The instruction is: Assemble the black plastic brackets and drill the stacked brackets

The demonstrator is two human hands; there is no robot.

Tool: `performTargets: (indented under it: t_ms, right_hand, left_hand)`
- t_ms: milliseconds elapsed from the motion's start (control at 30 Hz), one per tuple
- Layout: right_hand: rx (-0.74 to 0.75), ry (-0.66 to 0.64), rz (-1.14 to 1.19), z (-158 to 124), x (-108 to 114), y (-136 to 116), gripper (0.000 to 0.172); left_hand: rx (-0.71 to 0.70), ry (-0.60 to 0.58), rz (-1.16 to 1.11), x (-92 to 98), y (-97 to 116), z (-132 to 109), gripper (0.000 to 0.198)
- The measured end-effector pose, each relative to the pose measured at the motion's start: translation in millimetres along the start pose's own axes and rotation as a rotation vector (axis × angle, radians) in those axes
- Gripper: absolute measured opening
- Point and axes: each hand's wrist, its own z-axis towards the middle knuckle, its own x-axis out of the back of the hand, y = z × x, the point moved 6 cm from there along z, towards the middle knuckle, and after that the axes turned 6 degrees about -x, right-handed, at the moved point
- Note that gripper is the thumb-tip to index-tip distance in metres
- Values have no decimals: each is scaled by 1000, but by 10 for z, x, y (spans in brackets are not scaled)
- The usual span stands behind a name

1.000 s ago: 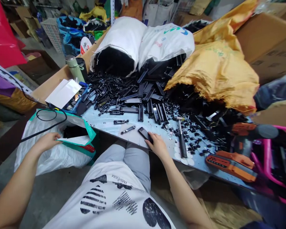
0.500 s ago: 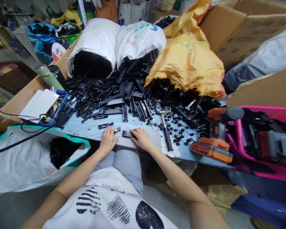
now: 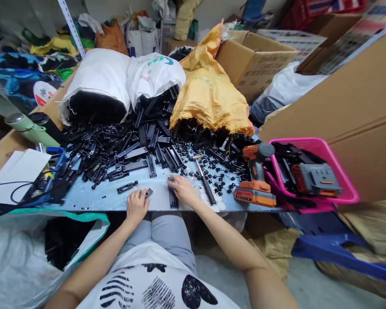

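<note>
At the front edge of the table my left hand (image 3: 137,207) is closed, its thumb and fingertips on a small black plastic link (image 3: 149,192). My right hand (image 3: 184,189) has its fingers bent over the upper end of a flat black plastic piece with a toothed end (image 3: 173,199). That toothed end points toward me, and the fingers partly cover the piece. Just beyond my left hand lies a separate black plastic link (image 3: 127,187). A hammer (image 3: 206,182) with a dark handle lies to the right of my right hand.
Heaped black parts (image 3: 99,146) spill from white sacks (image 3: 96,77) and a yellow sack (image 3: 212,94). At right stand an orange cordless drill (image 3: 255,193) and a pink basket (image 3: 349,189). White paper (image 3: 16,174), a cable and a green bottle (image 3: 35,131) are left.
The toothed black piece has turned from lying sideways to pointing toward me, under my right hand. My left hand has moved onto the small link. The camera view has swung right.
</note>
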Motion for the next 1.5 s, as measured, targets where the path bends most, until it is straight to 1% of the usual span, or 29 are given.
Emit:
performTargets:
  t_ms: [33, 67, 100, 133, 200, 233, 300, 400, 467, 500, 567, 700, 767, 867, 933, 967, 1033, 1100, 1167, 1200, 1233, 1267, 1300, 1333, 1367, 1400, 1433, 1467, 1500]
  right_hand:
    - [-164, 55, -16, -18, -3, 46, 46]
    - [-317, 86, -23, -49, -30, 83, 57]
    - [-429, 91, -16, -80, -79, 99, 67]
    - [-485, 81, 9, -99, -136, 90, 70]
    - [-466, 74, 145, -99, -221, 24, 60]
    - [-426, 86, 266, -91, -238, -18, 54]
    - [-371, 76, 600, -81, -262, -97, 49]
    - [-367, -46, 1112, -92, -322, -251, 52]
    - [-333, -107, 1313, -109, -322, -356, 59]
    - [-297, -121, 1362, -117, -301, -388, 61]
    - [-203, -151, 1343, -126, -231, -407, 63]
    - [-37, -188, 1047, -132, -27, -337, 62]
    - [16, -178, 961, -135, 55, -344, 61]
    - [30, -43, 989, -150, 103, -421, 60]
    - [7, 58, 1033, -176, 49, -485, 61]
    - [-2, 79, 1047, -188, -4, -517, 62]
    - [1, 49, 1042, -185, -123, -564, 65]
    - [35, -25, 951, -131, -190, -537, 61]
    - [31, -50, 751, -13, -147, -330, 53]
    - [-22, -24, 625, 68, -77, -126, 49]
    - [-120, 31, 489, 151, 25, 146, 45]
    - [-260, 104, 357, 223, 156, 473, 43]
    - [-456, 200, 199, 260, 314, 843, 41]
    - [-651, 275, 33, 261, 475, 1197, 40]
    - [-801, 317, -104, 248, 619, 1501, 38]
    - [-848, 320, -135, 253, 720, 1737, 37]
    - [-870, 311, -162, 250, 800, 1925, 37]
    - [-853, 295, -167, 248, 858, 2054, 38]
    - [-797, 280, -162, 246, 897, 2117, 41]
  left_hand:
    - [8, -16, -12, -2, -2, 30, 34]
    - [15, -25, -37, -4, -4, 58, 31]
    - [19, -29, -76, -2, -5, 80, 28]
    - [20, -30, -131, 5, -2, 94, 26]
    - [23, -25, -289, 43, 15, 93, 26]
    - [22, -20, -386, 75, 35, 82, 28]
    - [21, -18, -578, 157, 98, 54, 32]
    - [71, -64, -830, 248, 213, 53, 37]
    - [142, -84, -941, 277, 256, 88, 42]
    - [164, -72, -962, 298, 263, 114, 44]
    - [152, -18, -933, 363, 263, 172, 43]
    - [72, 37, -822, 486, 288, 244, 38]
    - [61, 75, -814, 543, 335, 267, 38]
    - [102, 276, -812, 663, 390, 298, 37]
    - [123, 381, -812, 692, 417, 309, 36]
    - [119, 386, -820, 670, 432, 312, 35]
    - [139, 318, -856, 551, 434, 293, 35]
    - [267, 210, -884, 368, 365, 205, 38]
    - [403, 131, -807, 235, 268, 78, 42]
    - [414, 104, -717, 214, 236, 36, 44]
    - [366, 74, -606, 218, 231, 27, 47]
    - [260, 32, -497, 230, 262, 51, 50]
    - [116, -28, -409, 233, 323, 96, 53]
    - [-38, -103, -349, 221, 399, 146, 53]
    - [-180, -184, -314, 198, 472, 191, 52]
    - [-292, -259, -294, 171, 527, 229, 50]
    - [-361, -315, -277, 148, 554, 261, 49]
    - [-384, -348, -254, 133, 547, 290, 48]
    - [-368, -361, -225, 125, 511, 311, 47]
